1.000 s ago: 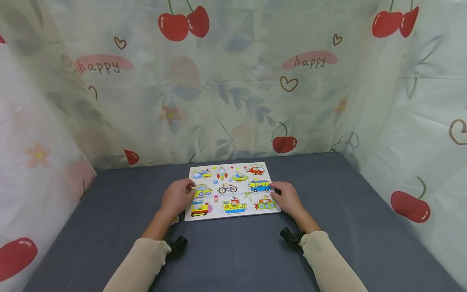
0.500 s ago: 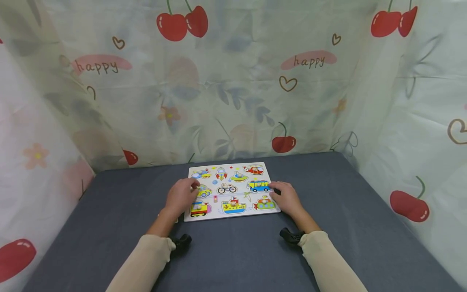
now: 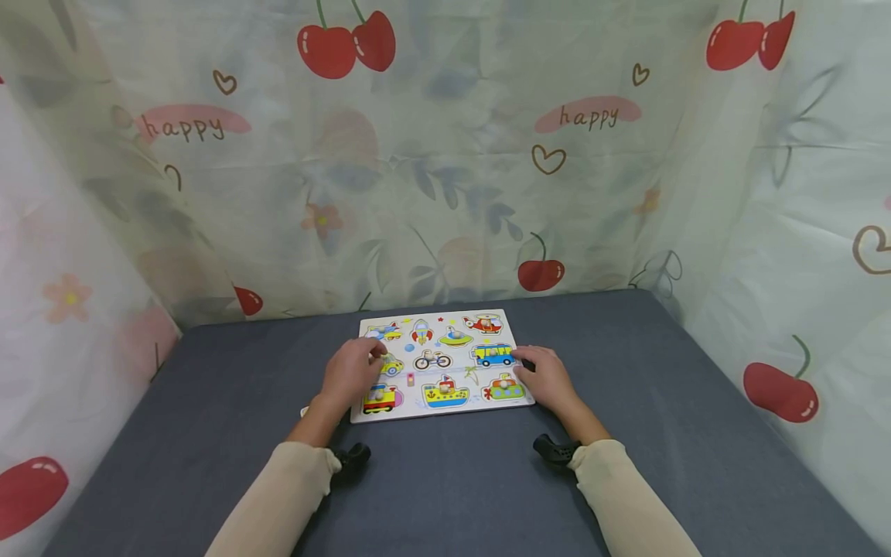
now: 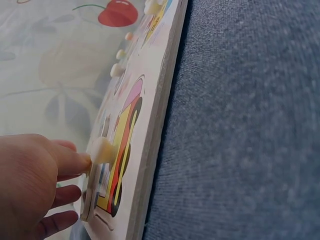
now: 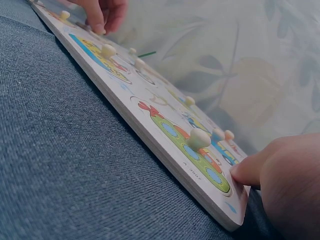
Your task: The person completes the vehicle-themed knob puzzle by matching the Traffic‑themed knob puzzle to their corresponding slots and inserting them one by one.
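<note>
A wooden knob puzzle board (image 3: pixel 411 418) with vehicle pieces lies flat on the dark cloth. My left hand (image 3: pixel 349 373) is over its left side and pinches the yellow car piece (image 3: pixel 393 365) at its knob, which the fingers hide. In the left wrist view the edge of the car piece (image 4: pixel 89 200) stands above the board, behind the train piece (image 4: pixel 120 160). My right hand (image 3: pixel 546 377) rests on the board's right edge by the bus piece (image 3: pixel 493 355). In the right wrist view its thumb (image 5: pixel 242 172) presses the board near the green submarine piece (image 5: pixel 190 150).
Half hidden by the left forearm, a small loose piece (image 3: pixel 304 411) lies on the cloth left of the board. The boat (image 3: pixel 445 393), bicycle (image 3: pixel 432 359) and helicopter (image 3: pixel 483 323) pieces sit in the board. A printed curtain (image 3: pixel 438 193) hangs behind and along both sides.
My left hand has moved slightly right across the board, and the car piece has shifted with it. The right hand and the board have stayed in place.
</note>
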Demonstrator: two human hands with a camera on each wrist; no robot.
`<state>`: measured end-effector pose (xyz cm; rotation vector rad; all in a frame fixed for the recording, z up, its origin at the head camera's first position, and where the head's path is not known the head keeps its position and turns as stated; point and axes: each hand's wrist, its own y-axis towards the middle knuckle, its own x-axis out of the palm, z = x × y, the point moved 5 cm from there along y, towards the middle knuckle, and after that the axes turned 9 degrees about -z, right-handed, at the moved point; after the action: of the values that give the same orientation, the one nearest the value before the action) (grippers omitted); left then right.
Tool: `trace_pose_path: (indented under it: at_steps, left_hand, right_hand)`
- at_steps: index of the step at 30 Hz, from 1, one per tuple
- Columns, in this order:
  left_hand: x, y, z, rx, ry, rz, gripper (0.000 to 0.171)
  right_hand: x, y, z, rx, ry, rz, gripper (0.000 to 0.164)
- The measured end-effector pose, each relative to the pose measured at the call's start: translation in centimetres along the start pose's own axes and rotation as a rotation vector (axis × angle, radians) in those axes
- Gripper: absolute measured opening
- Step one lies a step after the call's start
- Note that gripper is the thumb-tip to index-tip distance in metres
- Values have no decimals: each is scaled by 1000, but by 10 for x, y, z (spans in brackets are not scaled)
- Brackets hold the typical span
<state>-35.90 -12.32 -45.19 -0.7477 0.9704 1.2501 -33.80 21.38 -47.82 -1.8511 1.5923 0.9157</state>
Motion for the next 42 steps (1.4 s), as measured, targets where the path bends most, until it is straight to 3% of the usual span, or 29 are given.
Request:
trace_pose_path:
  at_steps: [29, 42]
  left_hand:
    - [3, 4, 4, 41, 11, 51, 10]
    - [6, 5, 2, 13, -10, 54, 9]
  right_hand:
    - [-1, 0, 0, 17, 12, -2, 37]
    - [-1, 0, 1, 9, 14, 7, 36]
